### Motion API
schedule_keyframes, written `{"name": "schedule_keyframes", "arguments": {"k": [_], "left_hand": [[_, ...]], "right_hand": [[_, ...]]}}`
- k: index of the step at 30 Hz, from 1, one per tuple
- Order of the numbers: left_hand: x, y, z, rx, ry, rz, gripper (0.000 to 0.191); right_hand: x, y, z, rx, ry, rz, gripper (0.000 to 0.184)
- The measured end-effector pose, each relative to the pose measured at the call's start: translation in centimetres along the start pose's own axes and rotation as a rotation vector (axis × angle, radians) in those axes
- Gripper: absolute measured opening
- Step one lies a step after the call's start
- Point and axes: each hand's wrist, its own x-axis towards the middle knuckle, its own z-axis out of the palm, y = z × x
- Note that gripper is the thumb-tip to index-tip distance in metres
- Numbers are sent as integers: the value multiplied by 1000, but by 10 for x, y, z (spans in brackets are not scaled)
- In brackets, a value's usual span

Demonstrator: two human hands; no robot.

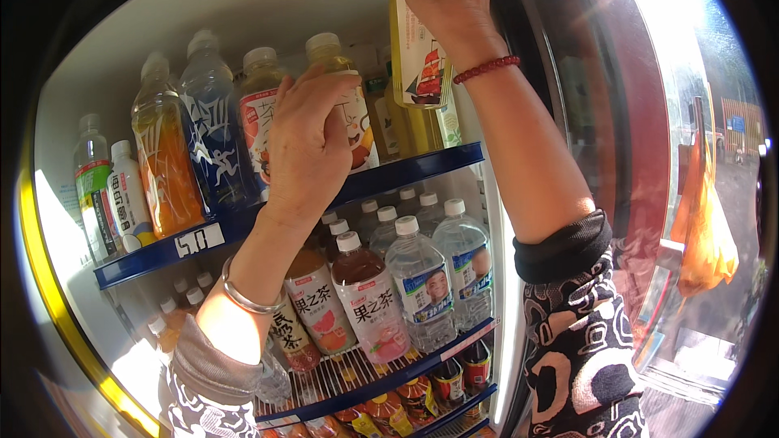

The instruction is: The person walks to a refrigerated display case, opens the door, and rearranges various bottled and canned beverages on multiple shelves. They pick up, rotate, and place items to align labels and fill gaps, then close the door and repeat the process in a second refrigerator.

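Note:
Up at the top edge, my right hand (447, 3) grips a bottle of yellow drink (423, 67) by its upper part. Its label bears a red sailing ship, and a bit of green cap shows above the fingers. My left hand (310, 140) is raised before the upper shelf, fingers bent and thumb apart, with nothing seen in it. Behind it stand a white-capped tea bottle (363, 128) and another tea bottle (255, 100), both partly covered by the hand. Whether the left fingers touch either bottle cannot be told.
Blue-edged shelves (420, 167) of a drinks cooler cross the view. An orange drink bottle (167, 164) and a blue one (216, 134) stand at left. Below are fruit tea bottles (368, 310) and clear bottles (420, 286). An orange plastic bag (706, 237) hangs at right, beyond the cooler.

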Motion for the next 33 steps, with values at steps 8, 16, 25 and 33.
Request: {"name": "schedule_keyframes", "arguments": {"k": [8, 16, 25, 33], "left_hand": [[8, 10, 1, -534, -22, -2, 85], [8, 16, -15, -817, 111, -252, 85], [6, 24, -20, -882, 185, -399, 106], [4, 11, -27, -1094, 208, -491, 101]], "right_hand": [[20, -29, 22, 452, 98, -49, 36], [27, -89, -13, 976, -502, 191, 39], [-14, 16, 5, 519, -364, 553, 28], [-84, 63, 51, -82, -894, 527, 29]]}}
